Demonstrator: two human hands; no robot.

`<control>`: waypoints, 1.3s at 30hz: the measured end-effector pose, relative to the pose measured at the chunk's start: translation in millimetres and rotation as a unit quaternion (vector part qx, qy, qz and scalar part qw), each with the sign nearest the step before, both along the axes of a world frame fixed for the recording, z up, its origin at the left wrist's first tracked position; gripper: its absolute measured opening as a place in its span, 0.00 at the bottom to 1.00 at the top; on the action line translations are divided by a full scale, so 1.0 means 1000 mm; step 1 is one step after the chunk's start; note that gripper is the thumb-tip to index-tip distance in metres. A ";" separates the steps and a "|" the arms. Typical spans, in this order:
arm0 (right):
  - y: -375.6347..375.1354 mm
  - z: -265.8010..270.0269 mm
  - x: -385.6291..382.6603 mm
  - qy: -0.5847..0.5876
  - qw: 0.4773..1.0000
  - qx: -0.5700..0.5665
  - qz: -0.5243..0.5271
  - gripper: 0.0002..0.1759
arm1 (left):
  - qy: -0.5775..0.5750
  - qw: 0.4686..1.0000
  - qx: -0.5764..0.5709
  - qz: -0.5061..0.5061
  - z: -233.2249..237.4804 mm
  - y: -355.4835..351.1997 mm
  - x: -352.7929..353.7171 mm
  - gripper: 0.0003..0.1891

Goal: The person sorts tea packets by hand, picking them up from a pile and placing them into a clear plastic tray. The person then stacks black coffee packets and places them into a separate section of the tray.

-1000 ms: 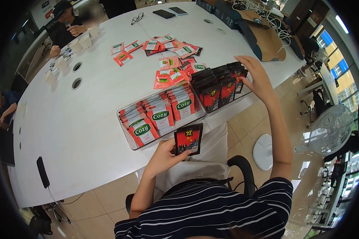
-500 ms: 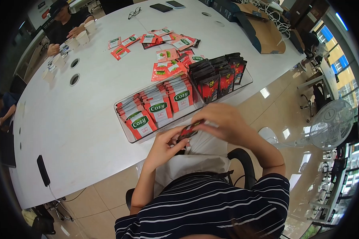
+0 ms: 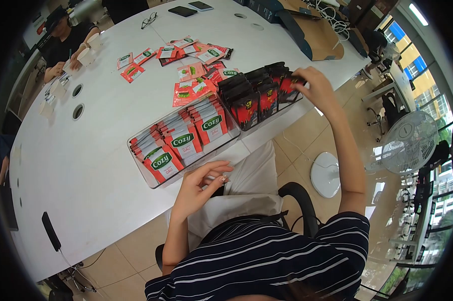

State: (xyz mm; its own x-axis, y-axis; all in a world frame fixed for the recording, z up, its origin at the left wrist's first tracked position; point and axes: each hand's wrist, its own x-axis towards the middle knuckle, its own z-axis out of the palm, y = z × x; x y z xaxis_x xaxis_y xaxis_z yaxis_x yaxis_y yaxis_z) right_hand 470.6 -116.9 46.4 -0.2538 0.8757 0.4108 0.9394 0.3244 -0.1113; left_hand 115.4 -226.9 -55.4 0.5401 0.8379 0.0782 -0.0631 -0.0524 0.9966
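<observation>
1. Touching the end row of glossy black-and-red foil sachets (image 3: 245, 111) in a clear box, R hand (image 3: 317, 86) has thumb & fingers at the top edge; can't tell if one's gripped.
2. L hand (image 3: 192, 189), loosely curled, nothing visible in it, is over the lap.
3. Red-and-white Cozy sachets (image 3: 185, 144) lean in rows in the adjoining clear plastic tray (image 3: 224, 143), prob. so fronts face the chair.

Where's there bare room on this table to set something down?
Widest: between the Cozy tray, round holes and black bar. Smaller: between the loose sachets and cardboard box. Crowded: from those sachets to the black packets at the right hand.
</observation>
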 end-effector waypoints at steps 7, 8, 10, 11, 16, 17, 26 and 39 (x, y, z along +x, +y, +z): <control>0.022 0.004 -0.016 -0.114 0.986 0.047 0.114 0.48 | 0.004 1.000 0.001 -0.007 0.001 0.000 -0.002 0.17; 0.026 0.002 -0.016 -0.121 0.984 0.044 0.123 0.53 | 0.005 1.000 -0.002 -0.010 0.001 0.001 -0.002 0.17; 0.037 -0.003 -0.011 -0.133 0.981 0.019 0.141 0.61 | 0.008 1.000 -0.009 -0.017 0.001 0.001 -0.002 0.17; 0.042 -0.005 -0.010 -0.138 0.979 -0.002 0.151 0.64 | 0.007 1.000 -0.009 -0.016 0.001 0.001 -0.002 0.17; 0.052 -0.002 -0.016 -0.135 0.981 -0.082 0.114 0.58 | -0.023 1.000 0.002 0.011 -0.005 -0.001 0.001 0.18; 0.054 -0.002 -0.016 -0.130 0.981 -0.084 0.118 0.56 | -0.014 1.000 0.003 0.006 -0.004 0.000 0.001 0.18; 0.044 -0.001 -0.020 -0.110 0.986 -0.066 0.109 0.56 | 0.015 1.000 0.006 -0.017 0.008 0.001 -0.003 0.16; -0.005 -0.005 -0.042 0.060 0.988 0.083 0.112 0.34 | -0.046 0.998 0.048 0.007 0.013 -0.016 -0.019 0.14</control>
State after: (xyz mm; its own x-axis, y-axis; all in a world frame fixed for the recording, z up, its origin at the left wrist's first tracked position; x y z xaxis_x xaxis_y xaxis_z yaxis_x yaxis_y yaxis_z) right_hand 428.4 -122.3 41.0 -0.3746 0.7213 0.5826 0.8247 0.5464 -0.1462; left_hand 96.4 -242.8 -42.7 0.5145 0.8320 0.2074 -0.1524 -0.1493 0.9770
